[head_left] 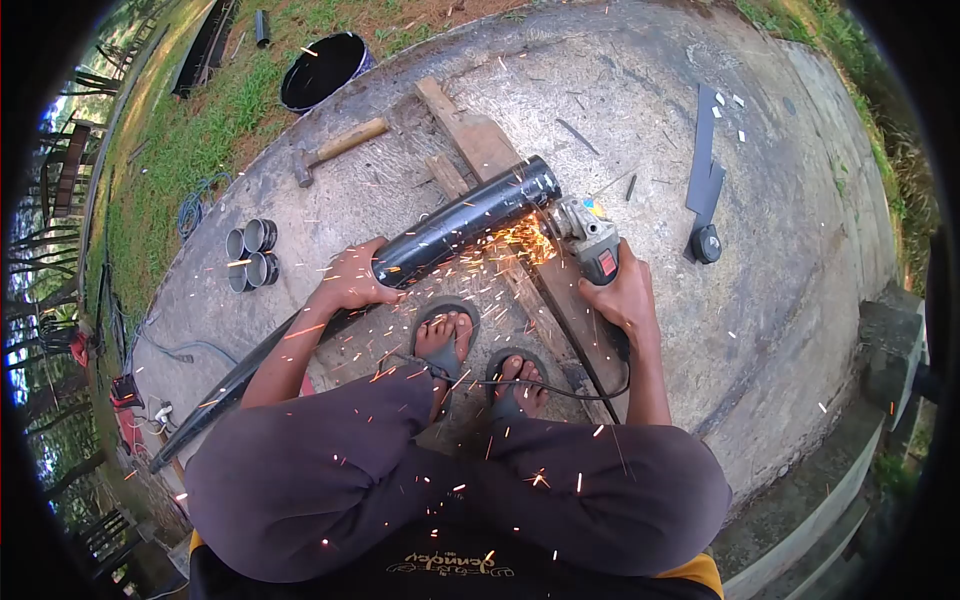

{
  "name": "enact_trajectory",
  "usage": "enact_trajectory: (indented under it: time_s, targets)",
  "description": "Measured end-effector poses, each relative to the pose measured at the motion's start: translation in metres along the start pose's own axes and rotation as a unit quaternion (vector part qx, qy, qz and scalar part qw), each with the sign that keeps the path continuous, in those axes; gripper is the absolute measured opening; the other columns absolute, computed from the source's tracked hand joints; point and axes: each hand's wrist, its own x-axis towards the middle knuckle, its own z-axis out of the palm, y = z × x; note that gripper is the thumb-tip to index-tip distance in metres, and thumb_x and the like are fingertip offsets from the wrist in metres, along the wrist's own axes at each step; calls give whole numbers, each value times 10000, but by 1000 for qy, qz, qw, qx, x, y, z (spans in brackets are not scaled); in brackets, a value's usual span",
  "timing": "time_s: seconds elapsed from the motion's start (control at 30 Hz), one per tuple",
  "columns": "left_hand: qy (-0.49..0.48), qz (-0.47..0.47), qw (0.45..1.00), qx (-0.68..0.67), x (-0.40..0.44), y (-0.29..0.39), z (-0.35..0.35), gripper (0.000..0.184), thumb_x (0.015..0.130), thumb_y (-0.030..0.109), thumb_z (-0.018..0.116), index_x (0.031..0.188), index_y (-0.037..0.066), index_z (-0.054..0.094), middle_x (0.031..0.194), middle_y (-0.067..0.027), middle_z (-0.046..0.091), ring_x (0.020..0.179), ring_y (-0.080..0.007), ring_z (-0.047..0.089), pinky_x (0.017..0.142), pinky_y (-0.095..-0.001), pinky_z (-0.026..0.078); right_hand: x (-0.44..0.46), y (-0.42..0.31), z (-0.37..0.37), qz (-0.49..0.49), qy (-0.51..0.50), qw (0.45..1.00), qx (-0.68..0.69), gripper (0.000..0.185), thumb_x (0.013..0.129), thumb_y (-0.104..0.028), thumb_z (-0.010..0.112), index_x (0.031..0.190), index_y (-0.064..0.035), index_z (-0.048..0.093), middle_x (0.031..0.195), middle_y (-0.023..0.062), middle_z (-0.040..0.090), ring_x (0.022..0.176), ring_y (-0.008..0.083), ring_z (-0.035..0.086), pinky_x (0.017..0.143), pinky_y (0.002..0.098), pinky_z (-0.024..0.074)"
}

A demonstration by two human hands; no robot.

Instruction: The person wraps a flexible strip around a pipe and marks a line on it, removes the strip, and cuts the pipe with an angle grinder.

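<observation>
A long black pipe [450, 235] slants across the view, its far end over wooden boards [480, 140]. My left hand [358, 278] is wrapped round the pipe near its middle. In my right hand [622, 292] is an angle grinder [592, 245], gripped by its body. The grinder's head is against the pipe close to its far end, and bright orange sparks [525, 240] spray from there toward me. The sparks hide the exact point of contact. From the grinder a dark cord runs back past my right wrist and across my sandalled feet [440, 340].
A hammer [340, 150] lies beyond the pipe. Several short pipe rings [252, 252] stand at left. A black bucket [325, 72] sits by the grass. Flat dark strips [705, 150] and a tape measure [706, 243] lie at right. A concrete ledge [890, 350] borders the right side.
</observation>
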Motion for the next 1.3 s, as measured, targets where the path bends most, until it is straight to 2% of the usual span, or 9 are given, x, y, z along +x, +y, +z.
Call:
enact_trajectory:
  time_s: [0.2,0.3,0.4,0.57,0.7,0.9,1.0,1.17,1.3]
  targets:
    - [10,-3,1000,18,-2,1,1,817,538,406,895,1231,46,654,1022,-195,746,946,-363,732,874,-420,553,1,-2,0,13,0,1000,8,595,664,-255,773,1123,85,607,904,301,722,882,464,720,793,496,564]
    - [7,-16,999,32,-5,7,-1,894,525,461,888,1278,45,644,1073,-240,736,1029,-396,718,922,-463,551,0,1,1,4,4,1000,7,599,665,-257,776,1117,96,604,892,302,719,873,464,721,784,495,564]
    - [80,-15,993,80,-12,9,7,831,542,413,899,1256,76,639,1042,-220,739,972,-388,725,889,-454,550,0,-1,0,5,2,1000,-1,605,668,-259,778,1114,108,599,887,306,717,871,462,722,777,497,564]
    - [43,-28,997,54,-10,13,3,866,534,412,901,1282,78,622,1011,-215,743,961,-399,726,883,-464,555,0,2,2,-9,10,1000,3,616,670,-257,780,1125,116,594,880,307,716,871,461,723,777,501,566]
    - [42,-51,996,54,-13,18,3,859,535,394,909,1278,75,616,992,-211,748,955,-403,729,867,-468,559,1,-1,0,23,-4,1000,-1,609,657,-210,809,1160,75,616,946,257,744,901,385,752,813,439,576]
    - [18,-25,998,52,-14,19,-4,895,551,381,904,1335,80,593,1095,-223,733,1030,-397,716,931,-459,554,-1,-1,0,17,-1,1000,5,611,663,-207,806,1174,67,618,961,249,748,918,379,752,829,435,574]
    - [-4,102,982,-159,-3,-13,0,890,541,384,914,1316,65,612,1107,-214,736,1025,-376,720,930,-437,548,1,-3,0,22,-5,1000,12,602,667,-206,804,1173,66,621,967,245,751,923,373,754,831,432,574]
    - [-35,3,999,-34,-1,-2,-6,928,514,354,919,1320,4,620,1118,-224,729,1034,-332,719,945,-391,542,2,4,3,11,-3,1000,13,592,670,-209,799,1156,78,620,953,246,748,913,362,758,813,423,579]
    - [-15,-17,1000,0,-6,8,-7,924,520,372,909,1316,8,615,1107,-234,731,1028,-364,719,932,-417,544,1,2,1,-10,0,1000,-1,576,684,-227,754,1121,107,584,894,298,723,883,444,732,777,484,575]
